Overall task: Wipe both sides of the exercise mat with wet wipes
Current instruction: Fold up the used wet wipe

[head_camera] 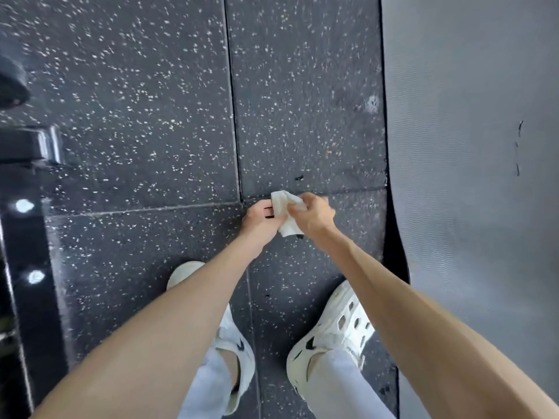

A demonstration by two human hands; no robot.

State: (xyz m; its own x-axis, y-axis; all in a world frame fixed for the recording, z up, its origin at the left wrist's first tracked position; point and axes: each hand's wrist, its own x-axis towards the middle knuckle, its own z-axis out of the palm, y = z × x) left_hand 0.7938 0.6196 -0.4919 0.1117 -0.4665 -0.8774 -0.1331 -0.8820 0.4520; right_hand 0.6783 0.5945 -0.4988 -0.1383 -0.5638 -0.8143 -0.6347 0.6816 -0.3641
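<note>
Fingers of my right hand (313,216) and left hand (261,217) pinched a crumpled white wet wipe (287,213) between them, above the speckled black floor (151,116). My white shoes (332,331) stood below. The grey exercise mat (472,146) lay flat to my right, apart from both hands.

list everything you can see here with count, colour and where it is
wet wipe: one, white, crumpled, centre of view
exercise mat: one, grey, along the right side
floor tiles: several, black with white speckles, under everything
metal frame: one, glossy black, left edge
round object: one, black, blurred, upper left edge
shoes: two, white, on the tiles at bottom centre
trouser legs: two, pale, above the shoes at the bottom
left hand: one, holds the wipe from the left
right hand: one, pinches the wipe from the right
</note>
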